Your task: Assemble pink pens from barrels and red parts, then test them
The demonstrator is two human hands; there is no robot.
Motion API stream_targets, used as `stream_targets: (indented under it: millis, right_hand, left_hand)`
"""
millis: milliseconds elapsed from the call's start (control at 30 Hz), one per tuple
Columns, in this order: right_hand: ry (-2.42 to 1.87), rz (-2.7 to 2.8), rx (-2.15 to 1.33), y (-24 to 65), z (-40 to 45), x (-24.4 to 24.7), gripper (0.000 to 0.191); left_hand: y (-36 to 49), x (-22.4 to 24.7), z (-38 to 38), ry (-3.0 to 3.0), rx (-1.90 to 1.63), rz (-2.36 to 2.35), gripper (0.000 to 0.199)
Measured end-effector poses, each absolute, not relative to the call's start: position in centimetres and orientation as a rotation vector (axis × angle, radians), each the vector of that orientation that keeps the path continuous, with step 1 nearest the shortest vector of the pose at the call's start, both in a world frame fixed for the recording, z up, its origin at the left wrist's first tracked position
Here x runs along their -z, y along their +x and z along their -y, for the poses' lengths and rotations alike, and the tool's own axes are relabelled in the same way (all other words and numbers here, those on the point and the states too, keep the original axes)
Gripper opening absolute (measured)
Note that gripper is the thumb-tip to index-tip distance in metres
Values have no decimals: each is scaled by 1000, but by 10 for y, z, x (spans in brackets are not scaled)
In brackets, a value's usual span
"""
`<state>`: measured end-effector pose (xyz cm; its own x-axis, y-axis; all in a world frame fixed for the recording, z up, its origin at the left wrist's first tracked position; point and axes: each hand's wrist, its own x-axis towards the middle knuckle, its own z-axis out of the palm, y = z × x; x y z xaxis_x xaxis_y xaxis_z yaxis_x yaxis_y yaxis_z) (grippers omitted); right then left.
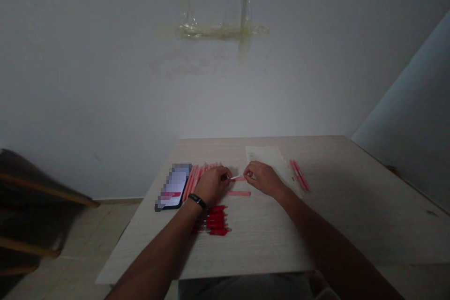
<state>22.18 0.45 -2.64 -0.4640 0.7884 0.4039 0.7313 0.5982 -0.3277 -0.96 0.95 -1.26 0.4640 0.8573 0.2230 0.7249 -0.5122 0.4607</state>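
Pink and white, a slim piece (237,178) is bridging the gap between my hands, just above the table (267,239), and I am watching that thin span from a distance. My left hand (213,183) is pinching its white end, and my right hand (263,178) is pinching the pink end; blur is keeping me from telling how firmly. I am judging that uneven pull could be snatching it out of either pinch, or that a sideways push could be bending it. A loose pink barrel (239,193) is lying just below both sets of fingertips, so a dropping wrist could be rolling it away. My left wrist, wearing a dark band (197,200), is hanging over the red parts (218,220), and a careless drag could be scattering them. Pink pens (197,177) are lying beside that hand, next to the phone (174,188), where a backward nudge could be fanning them out of line.
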Motion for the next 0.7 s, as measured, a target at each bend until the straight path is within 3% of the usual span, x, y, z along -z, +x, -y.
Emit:
stream_targets:
  millis: [700]
  right_hand:
    - [-1122, 2305, -99, 223, -8, 33, 5]
  left_hand:
    - [-9, 15, -10, 2406, -624, -1307, 15]
